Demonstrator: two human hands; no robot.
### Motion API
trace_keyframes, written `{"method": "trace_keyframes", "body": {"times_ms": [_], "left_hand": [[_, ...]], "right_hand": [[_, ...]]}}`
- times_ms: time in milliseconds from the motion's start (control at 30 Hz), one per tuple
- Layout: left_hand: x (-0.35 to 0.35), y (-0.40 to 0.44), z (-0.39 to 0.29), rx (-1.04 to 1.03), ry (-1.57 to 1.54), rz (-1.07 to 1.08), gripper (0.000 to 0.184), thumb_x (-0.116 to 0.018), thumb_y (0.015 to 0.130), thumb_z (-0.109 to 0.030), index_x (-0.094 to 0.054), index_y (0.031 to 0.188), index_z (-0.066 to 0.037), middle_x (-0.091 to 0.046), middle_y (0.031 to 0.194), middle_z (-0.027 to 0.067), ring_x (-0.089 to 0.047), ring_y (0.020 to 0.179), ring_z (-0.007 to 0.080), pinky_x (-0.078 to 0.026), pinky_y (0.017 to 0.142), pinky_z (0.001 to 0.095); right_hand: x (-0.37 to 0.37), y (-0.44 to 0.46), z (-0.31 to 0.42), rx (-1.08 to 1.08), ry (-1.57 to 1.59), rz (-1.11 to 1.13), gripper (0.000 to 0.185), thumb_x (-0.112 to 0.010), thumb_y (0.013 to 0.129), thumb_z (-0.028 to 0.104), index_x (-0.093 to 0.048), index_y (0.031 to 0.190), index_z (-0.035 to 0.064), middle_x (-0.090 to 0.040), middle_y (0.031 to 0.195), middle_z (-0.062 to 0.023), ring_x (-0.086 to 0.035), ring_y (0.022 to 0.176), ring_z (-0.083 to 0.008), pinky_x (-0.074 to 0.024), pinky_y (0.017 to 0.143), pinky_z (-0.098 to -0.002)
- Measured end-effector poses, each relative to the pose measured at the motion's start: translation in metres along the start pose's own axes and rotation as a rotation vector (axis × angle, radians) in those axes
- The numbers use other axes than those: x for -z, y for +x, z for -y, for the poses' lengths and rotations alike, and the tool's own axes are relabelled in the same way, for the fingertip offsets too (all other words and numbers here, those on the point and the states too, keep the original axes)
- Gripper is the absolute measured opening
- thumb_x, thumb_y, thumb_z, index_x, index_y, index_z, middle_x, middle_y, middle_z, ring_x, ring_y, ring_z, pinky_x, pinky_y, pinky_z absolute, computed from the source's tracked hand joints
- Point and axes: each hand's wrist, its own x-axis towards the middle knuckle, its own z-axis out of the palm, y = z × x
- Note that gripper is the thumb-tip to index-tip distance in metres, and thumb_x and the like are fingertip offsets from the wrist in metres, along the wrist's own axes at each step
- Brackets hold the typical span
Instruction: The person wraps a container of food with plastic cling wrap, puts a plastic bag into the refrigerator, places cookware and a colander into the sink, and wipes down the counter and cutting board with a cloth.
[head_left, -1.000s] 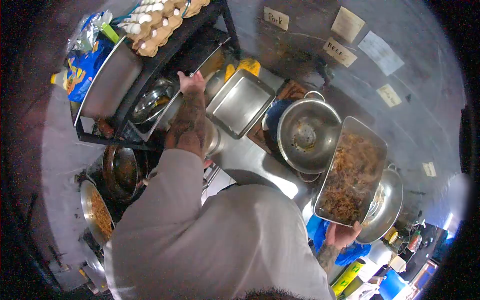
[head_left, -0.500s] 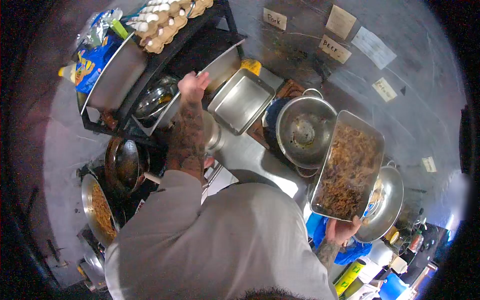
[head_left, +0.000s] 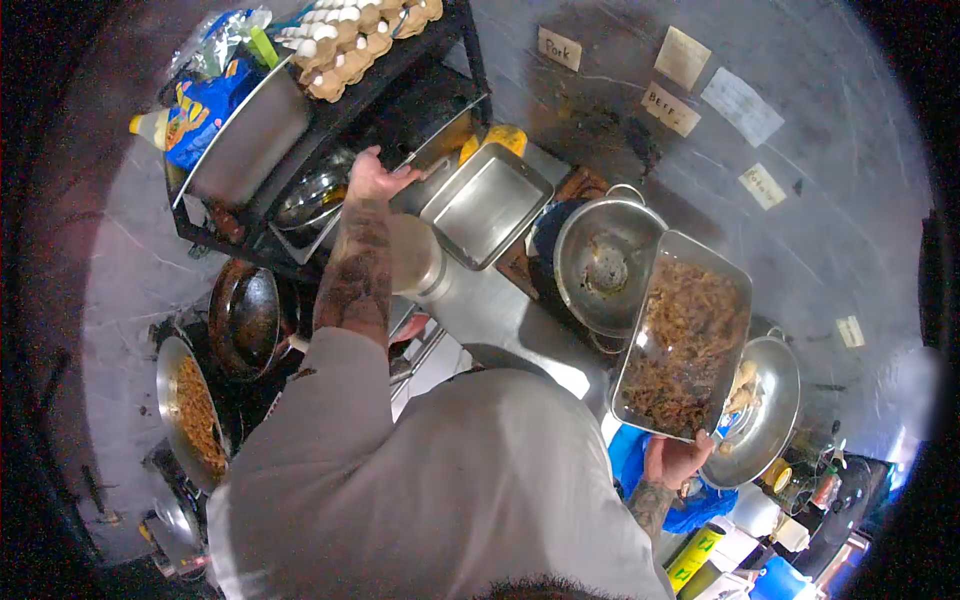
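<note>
My right hand (head_left: 677, 461) is closed on the lower edge of a rectangular metal tray (head_left: 622, 372) of shredded brown meat (head_left: 690, 340), tilted over the side of a round metal bowl (head_left: 588, 235). My left hand (head_left: 382, 180) is raised at the black shelf, its fingers apart beside the rim of a metal pan (head_left: 445, 138) inside; whether it touches the rim is unclear. A second rectangular tray (head_left: 487, 205), with nothing in it, lies on the counter between my hands.
Egg cartons (head_left: 350, 50), a blue bag (head_left: 212, 112) and a deep pan (head_left: 250, 135) stand on the shelf. At left are a dark wok (head_left: 248, 320) and a pan of food (head_left: 192, 410). A wide bowl (head_left: 775, 400) is at right. Another person's hand (head_left: 412, 327) shows below my left forearm.
The meat tray and my right hand have shifted slightly left. My left hand's fingers have spread, and more of the other person's hand shows. The view has also shifted a little.
</note>
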Motion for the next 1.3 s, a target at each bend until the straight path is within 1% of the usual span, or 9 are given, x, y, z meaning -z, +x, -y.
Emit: {"method": "trace_keyframes", "body": {"times_ms": [67, 133, 333, 467, 567, 633, 1167, 1267, 1300], "left_hand": [[0.035, 0.074, -0.044, -0.207, 0.406, 0.362, 0.062, -0.049, 0.092, -0.028, -0.024, 0.144, -0.006, -0.026, 0.148, 0.0138, -0.034, 0.131, 0.0377, -0.034, 0.100, 0.0625], [0.002, 0.001, -0.008, -0.061, 0.079, 0.249, 0.060, -0.049, 0.092, -0.029, -0.028, 0.141, -0.003, -0.040, 0.140, 0.0139, -0.033, 0.133, 0.0316, -0.027, 0.108, 0.0559], [0.022, 0.008, -0.011, -0.187, 0.179, 0.372, 0.028, -0.062, 0.085, -0.017, -0.049, 0.105, -0.002, -0.058, 0.103, 0.0103, -0.053, 0.093, 0.0268, -0.043, 0.087, 0.0385], [0.028, 0.010, 0.005, -1.584, 1.267, 0.462, 0.011, -0.070, 0.081, -0.009, -0.063, 0.081, -0.001, -0.070, 0.079, 0.0080, -0.065, 0.066, 0.0235, -0.053, 0.072, 0.0269], [0.020, -0.004, 0.020, -1.297, 1.207, 0.376, 0.011, -0.065, 0.084, -0.011, -0.059, 0.085, -0.001, -0.069, 0.084, 0.0063, -0.065, 0.078, 0.0228, -0.051, 0.076, 0.0315], [0.013, 0.019, 0.001, -0.160, 0.018, 0.374, 0.012, -0.056, 0.085, -0.012, -0.056, 0.093, -0.003, -0.065, 0.092, 0.0057, -0.061, 0.096, 0.0227, -0.046, 0.084, 0.0377], [0.033, -0.034, 0.036, -0.434, -0.127, 0.587, 0.011, -0.050, 0.083, 0.001, -0.051, 0.093, 0.006, -0.059, 0.105, 0.0203, -0.059, 0.107, 0.0340, -0.045, 0.099, 0.0452], [0.052, -0.070, 0.089, -0.466, -0.062, 0.807, 0.013, -0.052, 0.087, -0.003, -0.054, 0.098, 0.004, -0.062, 0.104, 0.0184, -0.060, 0.105, 0.0298, -0.049, 0.094, 0.0409], [0.054, -0.107, 0.108, -0.681, 0.353, 0.739, 0.017, -0.052, 0.087, -0.003, -0.055, 0.103, 0.003, -0.063, 0.102, 0.0163, -0.061, 0.102, 0.0280, -0.050, 0.091, 0.0396]], "right_hand": [[-0.003, -0.003, 0.000, -0.006, -0.004, -0.033, 0.057, -0.063, 0.073, 0.026, -0.054, 0.124, 0.0015, -0.059, 0.121, -0.0139, -0.055, 0.112, -0.0334, -0.0427, 0.100, -0.0469], [-0.004, -0.005, 0.001, -0.007, -0.019, -0.018, 0.057, -0.064, 0.073, 0.027, -0.054, 0.123, 0.0020, -0.059, 0.122, -0.0136, -0.055, 0.111, -0.0326, -0.0426, 0.100, -0.0468], [0.006, -0.004, 0.015, 0.094, 0.003, -0.002, 0.063, -0.066, 0.071, 0.027, -0.051, 0.126, 0.0018, -0.059, 0.123, -0.0134, -0.055, 0.111, -0.0326, -0.0436, 0.097, -0.0462], [0.000, -0.008, 0.028, 0.108, -0.009, 0.179, 0.064, -0.065, 0.071, 0.027, -0.051, 0.129, 0.0030, -0.057, 0.127, -0.0125, -0.052, 0.118, -0.0316, -0.0377, 0.104, -0.0461], [0.012, -0.008, 0.031, 0.110, 0.024, 0.085, 0.064, -0.065, 0.072, 0.027, -0.051, 0.129, 0.0027, -0.057, 0.127, -0.0129, -0.053, 0.118, -0.0319, -0.0376, 0.105, -0.0462], [0.005, -0.011, 0.028, 0.112, 0.017, 0.132, 0.063, -0.065, 0.072, 0.027, -0.051, 0.129, 0.0028, -0.057, 0.127, -0.0130, -0.053, 0.118, -0.0319, -0.0375, 0.105, -0.0464], [0.010, -0.003, 0.015, 0.064, -0.017, 0.055, 0.066, -0.064, 0.070, 0.029, -0.050, 0.128, 0.0007, -0.058, 0.123, -0.0151, -0.054, 0.113, -0.0338, -0.0399, 0.102, -0.0472], [0.001, -0.006, 0.013, 0.057, -0.047, -0.032, 0.063, -0.064, 0.070, 0.031, -0.054, 0.124, 0.0008, -0.059, 0.121, -0.0140, -0.055, 0.111, -0.0332, -0.0399, 0.101, -0.0471], [-0.002, -0.005, 0.013, 0.037, -0.058, -0.025, 0.063, -0.064, 0.070, 0.031, -0.054, 0.124, 0.0008, -0.059, 0.121, -0.0140, -0.055, 0.111, -0.0332, -0.0399, 0.101, -0.0471]]}}
